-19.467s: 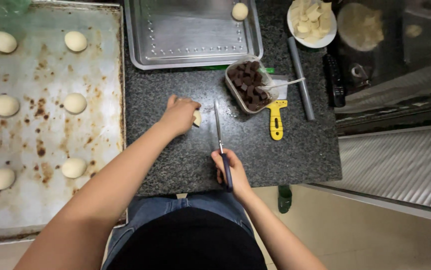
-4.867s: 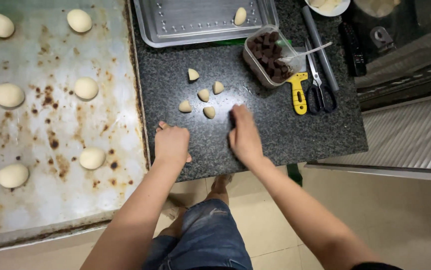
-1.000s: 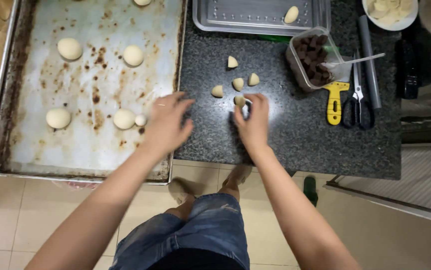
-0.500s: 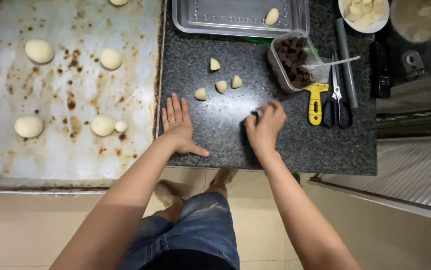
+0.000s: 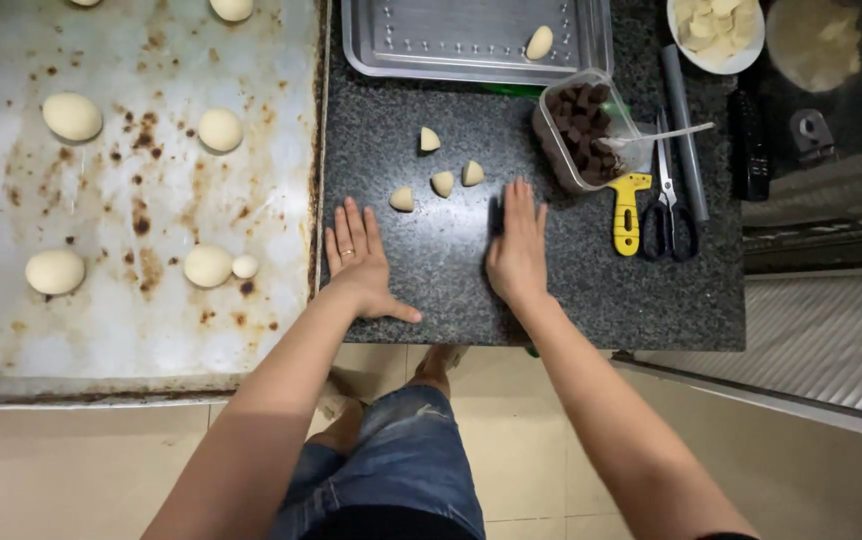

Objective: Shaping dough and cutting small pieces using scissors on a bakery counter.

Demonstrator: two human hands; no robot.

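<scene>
— At the middle of the frame, on the dark stone counter, what are the two hands doing?

— Both lie flat, palms down. The left hand has its fingers spread and holds nothing. The right hand has its fingers together, pressed on the counter; whether anything lies under the palm, I cannot tell.

— And the dough?

— Four small dough pieces sit just above the hands, apart from both. One more piece lies in the metal tray at the top.

— What else is about?

— Left of the frame, a stained baking sheet with round dough balls. Right of the right hand, a clear tub of brown chunks, a yellow-handled tool and black scissors.
</scene>
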